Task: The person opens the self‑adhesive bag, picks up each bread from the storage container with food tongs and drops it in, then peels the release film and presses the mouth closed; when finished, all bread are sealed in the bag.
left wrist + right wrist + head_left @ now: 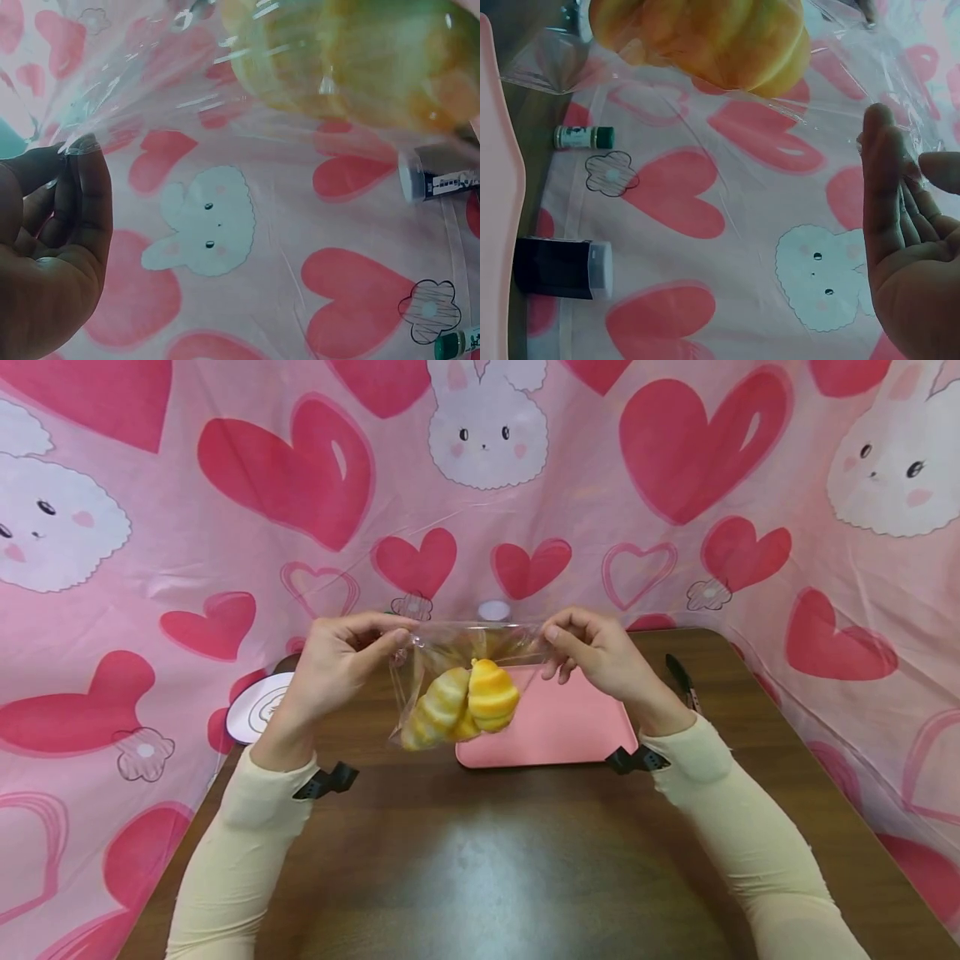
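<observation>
A clear plastic bag (pixel 450 647) hangs stretched between my two hands, above the table. Inside it lie croissant-shaped breads, a paler one (pixel 435 710) on the left and a yellower one (pixel 492 695) on the right, pressed together toward the bottom. My left hand (pixel 330 664) pinches the bag's upper left corner between thumb and fingers; the left wrist view shows the film gathered at the fingertips. At the upper right corner my right hand (pixel 600 652) pinches the edge, its other fingers loosely bent. In the right wrist view the bread (pixel 705 41) shows through the film.
Behind the bag, a pink tray (pixel 555 718) lies on the brown table (pixel 480 860). A white plate (pixel 251 710) is at the left edge, a black-handled utensil (pixel 678 672) at the right. At the back stand a dark jar (pixel 555 268) with a pale lid and a small green-capped bottle (pixel 583 137).
</observation>
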The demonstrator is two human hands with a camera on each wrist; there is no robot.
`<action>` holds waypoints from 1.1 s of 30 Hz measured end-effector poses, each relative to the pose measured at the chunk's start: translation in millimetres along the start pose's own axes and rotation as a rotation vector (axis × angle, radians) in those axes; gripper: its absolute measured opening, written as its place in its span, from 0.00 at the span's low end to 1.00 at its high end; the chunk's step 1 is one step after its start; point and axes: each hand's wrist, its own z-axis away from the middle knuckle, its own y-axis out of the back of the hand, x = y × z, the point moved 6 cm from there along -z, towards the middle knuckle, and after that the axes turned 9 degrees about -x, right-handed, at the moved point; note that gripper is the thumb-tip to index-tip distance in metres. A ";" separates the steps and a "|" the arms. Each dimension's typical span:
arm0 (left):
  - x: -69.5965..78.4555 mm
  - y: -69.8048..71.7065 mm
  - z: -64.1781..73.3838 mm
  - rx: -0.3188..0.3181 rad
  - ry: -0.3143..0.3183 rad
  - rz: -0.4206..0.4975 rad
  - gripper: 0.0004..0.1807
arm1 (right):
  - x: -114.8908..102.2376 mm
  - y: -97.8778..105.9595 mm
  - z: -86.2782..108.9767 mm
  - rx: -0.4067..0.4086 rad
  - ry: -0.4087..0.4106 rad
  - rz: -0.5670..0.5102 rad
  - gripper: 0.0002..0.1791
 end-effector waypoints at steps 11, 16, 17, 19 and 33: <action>2.6 0.3 -1.2 0.015 0.012 -0.013 0.10 | 8.2 -3.5 -1.4 0.047 -0.104 0.011 0.17; 2.6 -0.5 -1.2 0.015 0.005 -0.015 0.09 | 6.6 -3.9 -2.4 0.051 -0.094 0.095 0.12; 2.5 -0.5 -1.2 0.015 0.003 -0.016 0.09 | 5.7 -4.1 -2.1 0.049 -0.090 0.105 0.11; 2.5 -0.1 -0.9 0.016 0.001 -0.023 0.09 | 4.1 -4.2 -2.1 0.046 -0.077 0.106 0.10; 2.3 2.5 1.3 0.019 -0.011 -0.026 0.09 | -4.9 -6.5 -2.7 0.034 -0.047 0.191 0.06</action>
